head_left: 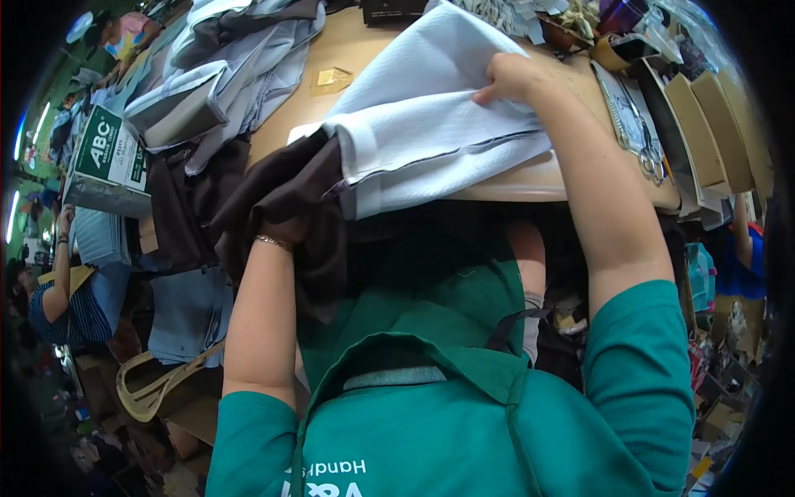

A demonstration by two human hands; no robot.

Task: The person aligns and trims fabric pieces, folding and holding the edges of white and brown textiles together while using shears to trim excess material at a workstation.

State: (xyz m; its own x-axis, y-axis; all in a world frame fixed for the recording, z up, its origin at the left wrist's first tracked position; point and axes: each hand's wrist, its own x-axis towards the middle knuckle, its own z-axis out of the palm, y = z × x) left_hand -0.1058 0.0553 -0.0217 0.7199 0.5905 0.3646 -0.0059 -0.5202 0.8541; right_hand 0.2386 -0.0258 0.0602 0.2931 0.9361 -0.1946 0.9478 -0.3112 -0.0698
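A white quilted fabric piece (431, 103), partly sewn to dark brown cloth (281, 178), lies over the table's front edge. A dark zipper-like seam (447, 154) runs along its near side. At its far right, my right hand (507, 80) is closed on the white fabric, the thumb pressed on top. My left hand (288, 228) is at the brown cloth on the left, below the table edge. Folds of that cloth cover its fingers, so their grip is hidden.
Grey and brown fabric pieces (240, 79) are heaped at the left, beside a green-and-white box (108, 157). A small yellow packet (331, 79) lies on the table (277, 124). Scissors (650, 157) and cardboard pieces (704, 124) sit at right. Other people work at both sides.
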